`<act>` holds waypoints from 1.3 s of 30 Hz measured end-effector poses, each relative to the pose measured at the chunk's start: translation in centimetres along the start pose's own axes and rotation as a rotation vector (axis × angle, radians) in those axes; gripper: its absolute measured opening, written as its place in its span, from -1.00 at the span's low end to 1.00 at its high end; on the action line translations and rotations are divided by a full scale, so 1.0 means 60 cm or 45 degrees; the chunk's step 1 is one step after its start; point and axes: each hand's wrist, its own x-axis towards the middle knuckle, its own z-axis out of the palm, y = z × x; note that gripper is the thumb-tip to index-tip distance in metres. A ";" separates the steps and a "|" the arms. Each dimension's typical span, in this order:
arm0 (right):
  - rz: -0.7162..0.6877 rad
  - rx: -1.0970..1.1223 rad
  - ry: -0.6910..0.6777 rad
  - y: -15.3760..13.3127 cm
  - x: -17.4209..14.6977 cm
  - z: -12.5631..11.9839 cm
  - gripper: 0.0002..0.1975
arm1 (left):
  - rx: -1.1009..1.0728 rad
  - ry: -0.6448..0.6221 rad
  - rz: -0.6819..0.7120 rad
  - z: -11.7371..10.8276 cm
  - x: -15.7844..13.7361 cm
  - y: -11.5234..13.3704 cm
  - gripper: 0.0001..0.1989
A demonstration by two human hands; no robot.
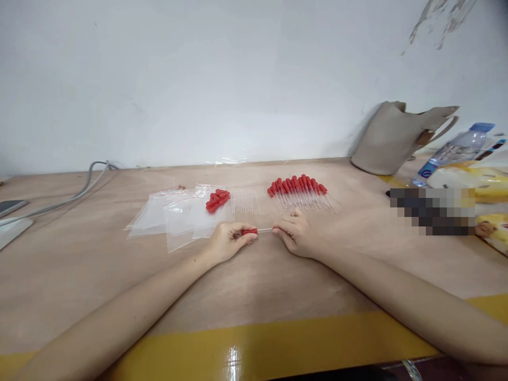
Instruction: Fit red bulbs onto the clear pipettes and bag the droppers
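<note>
Several clear bags [179, 226], loose red caps [217, 201] atop, left hand [227, 242] pinching another cap [250, 231], right hand [297, 235] pinching tube [264, 230]

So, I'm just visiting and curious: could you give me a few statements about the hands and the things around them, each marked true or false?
1. The left hand holds a red piece. True.
2. The right hand holds nothing. False: it holds the end of a thin clear tube.
3. The red-topped tubes lie to the right of the loose red pieces. True.
4. The clear plastic bags lie to the right of the red-topped tubes. False: they lie to the left.
5. The blue-capped bottle is on the right side of the picture. True.
</note>
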 end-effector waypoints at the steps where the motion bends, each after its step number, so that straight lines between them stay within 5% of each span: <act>1: -0.005 -0.002 -0.011 -0.001 0.000 0.000 -0.75 | 0.001 -0.006 0.006 0.000 0.000 0.000 -0.71; 13: 0.030 -0.005 -0.123 0.000 0.013 0.010 -0.68 | 0.015 -0.002 0.025 0.001 0.009 -0.015 -0.68; 21: 0.074 -0.117 -0.310 -0.014 0.022 -0.033 -0.78 | 0.288 0.080 0.295 -0.014 0.021 -0.004 -0.71; 24: 0.299 -0.094 -0.220 -0.005 0.019 -0.039 -0.81 | 0.377 0.077 0.266 -0.017 0.021 -0.005 -0.66; 31: 1.313 -0.116 0.175 0.091 0.035 -0.063 -0.78 | 0.473 -0.035 0.282 -0.017 0.025 -0.006 -0.78; 39: 1.417 -0.306 0.027 0.145 0.039 -0.036 -0.77 | 0.450 -0.051 0.316 -0.016 0.028 -0.012 -0.81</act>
